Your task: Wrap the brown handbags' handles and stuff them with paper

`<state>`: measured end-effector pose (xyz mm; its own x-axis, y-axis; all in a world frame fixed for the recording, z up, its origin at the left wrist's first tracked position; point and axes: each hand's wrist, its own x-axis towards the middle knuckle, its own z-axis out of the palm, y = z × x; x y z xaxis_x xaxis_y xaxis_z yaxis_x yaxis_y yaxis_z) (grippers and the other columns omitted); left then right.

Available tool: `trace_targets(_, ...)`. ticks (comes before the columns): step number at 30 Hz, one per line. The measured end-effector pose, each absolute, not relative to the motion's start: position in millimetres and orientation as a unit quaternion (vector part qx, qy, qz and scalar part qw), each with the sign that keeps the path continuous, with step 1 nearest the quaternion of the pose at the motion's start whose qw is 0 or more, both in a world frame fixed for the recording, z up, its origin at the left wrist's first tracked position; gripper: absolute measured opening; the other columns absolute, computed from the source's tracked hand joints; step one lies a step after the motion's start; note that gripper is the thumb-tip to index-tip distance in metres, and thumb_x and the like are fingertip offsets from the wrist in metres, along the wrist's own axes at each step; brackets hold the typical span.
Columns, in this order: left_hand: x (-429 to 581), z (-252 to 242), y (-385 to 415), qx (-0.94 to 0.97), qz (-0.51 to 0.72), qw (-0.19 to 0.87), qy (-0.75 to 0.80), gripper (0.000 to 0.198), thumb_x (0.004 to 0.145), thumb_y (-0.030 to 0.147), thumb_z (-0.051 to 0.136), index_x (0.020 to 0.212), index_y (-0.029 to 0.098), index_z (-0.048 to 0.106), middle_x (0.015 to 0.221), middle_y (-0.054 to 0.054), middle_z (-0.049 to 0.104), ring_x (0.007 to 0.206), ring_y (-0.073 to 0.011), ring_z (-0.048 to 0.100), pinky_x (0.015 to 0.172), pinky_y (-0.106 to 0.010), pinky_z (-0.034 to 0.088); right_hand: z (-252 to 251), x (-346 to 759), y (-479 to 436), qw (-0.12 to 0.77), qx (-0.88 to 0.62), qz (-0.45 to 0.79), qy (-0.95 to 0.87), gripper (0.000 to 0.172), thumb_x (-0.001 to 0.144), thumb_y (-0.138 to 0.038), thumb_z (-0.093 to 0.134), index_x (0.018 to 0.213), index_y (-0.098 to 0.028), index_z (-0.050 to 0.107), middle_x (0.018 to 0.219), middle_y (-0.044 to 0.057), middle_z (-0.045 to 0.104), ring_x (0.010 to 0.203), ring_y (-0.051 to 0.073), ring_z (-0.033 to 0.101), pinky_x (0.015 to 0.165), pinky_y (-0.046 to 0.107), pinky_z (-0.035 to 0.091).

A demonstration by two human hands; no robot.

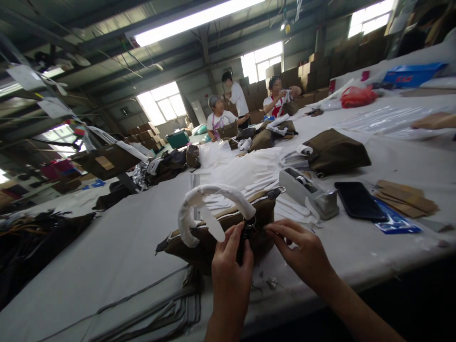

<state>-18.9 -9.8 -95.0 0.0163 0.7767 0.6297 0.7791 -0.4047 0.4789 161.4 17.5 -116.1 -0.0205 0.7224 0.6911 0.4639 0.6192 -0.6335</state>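
Observation:
An olive-brown handbag (204, 244) with a silver zipper along its top stands in front of me on the white table. Its handle (210, 190) is wrapped in white paper and arches above the zipper. My left hand (233, 251) pinches a small dark fitting (248, 230) just below the ring at the handle's right end. To the right, my right hand (297, 242) has thumb and fingertips pressed together at the bag's front, close to the same fitting. What those fingertips hold is too small to make out.
A grey tape dispenser (309, 192), a black phone (359, 201) and brown paper tags (406, 197) lie to the right. Another olive bag (337, 151) rests behind them. Flat dark-edged pieces (171, 313) are stacked at the front left. Several people work across the table; another person's hand (434, 120) reaches in at right.

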Motion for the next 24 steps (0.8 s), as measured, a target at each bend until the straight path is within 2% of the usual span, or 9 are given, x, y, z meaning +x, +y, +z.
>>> trace_targets(12, -18.9, -89.3, -12.1, -0.712, -0.449, -0.030, -0.538, 0.037, 0.092, 0.018, 0.058, 0.129, 0.022, 0.063, 0.124, -0.009, 0.068, 0.115, -0.0224, 0.066, 0.101, -0.036, 0.055, -114.1, 153.2, 22.7, 0.562, -0.413, 0.118, -0.707, 0.014, 0.094, -0.020, 0.063, 0.103, -0.023, 0.073, 0.095, 0.002, 0.072, 0.087, 0.015, 0.069, 0.080, 0.024, 0.055)
trace_targets(14, -22.9, -88.4, -9.8, -0.712, -0.454, -0.048, -0.533, 0.033, 0.096, 0.019, 0.053, 0.127, 0.021, 0.064, 0.121, -0.009, 0.069, 0.108, -0.0203, 0.069, 0.096, -0.032, 0.057, -113.6, 151.8, 24.8, 0.559, -0.415, 0.111, -0.709, 0.015, 0.094, -0.020, 0.062, 0.104, -0.023, 0.073, 0.096, 0.002, 0.072, 0.087, 0.015, 0.069, 0.080, 0.024, 0.054)
trace_targets(16, -28.0, -88.5, -5.1, -0.721, -0.440, -0.064, -0.531, 0.033, 0.099, 0.016, 0.045, 0.124, 0.020, 0.065, 0.115, -0.009, 0.070, 0.087, -0.0156, 0.073, 0.081, -0.025, 0.061, -114.0, 151.1, 26.2, 0.550, -0.420, 0.097, -0.715, 0.016, 0.095, -0.021, 0.061, 0.105, -0.024, 0.073, 0.097, 0.003, 0.072, 0.088, 0.015, 0.070, 0.079, 0.025, 0.054)
trace_targets(18, -31.9, -89.0, 1.7, -0.738, -0.408, -0.033, -0.536, 0.032, 0.099, 0.015, 0.043, 0.122, 0.020, 0.065, 0.110, -0.009, 0.072, 0.075, -0.0145, 0.073, 0.069, -0.023, 0.060, -114.3, 150.4, 26.8, 0.539, -0.425, 0.084, -0.722, 0.017, 0.096, -0.021, 0.059, 0.105, -0.024, 0.073, 0.098, 0.004, 0.072, 0.087, 0.017, 0.070, 0.078, 0.027, 0.055)
trace_targets(21, -32.9, -89.8, 13.4, -0.757, -0.361, 0.080, -0.538, 0.024, 0.096, 0.018, 0.051, 0.114, 0.023, 0.067, 0.111, -0.007, 0.073, 0.086, -0.0212, 0.075, 0.071, -0.027, 0.061, -112.9, 148.2, 27.3, 0.528, -0.429, 0.087, -0.728, 0.019, 0.095, -0.019, 0.058, 0.105, -0.025, 0.073, 0.096, 0.004, 0.072, 0.085, 0.018, 0.070, 0.076, 0.028, 0.055)
trace_targets(24, -33.4, -91.5, 22.4, -0.765, -0.330, 0.125, -0.539, 0.020, 0.095, 0.016, 0.052, 0.104, 0.026, 0.068, 0.112, -0.003, 0.073, 0.082, -0.0197, 0.075, 0.064, -0.024, 0.059, -109.2, 146.3, 27.8, 0.521, -0.433, 0.097, -0.729, 0.021, 0.094, -0.017, 0.058, 0.105, -0.026, 0.073, 0.096, 0.004, 0.072, 0.086, 0.018, 0.069, 0.076, 0.029, 0.055)
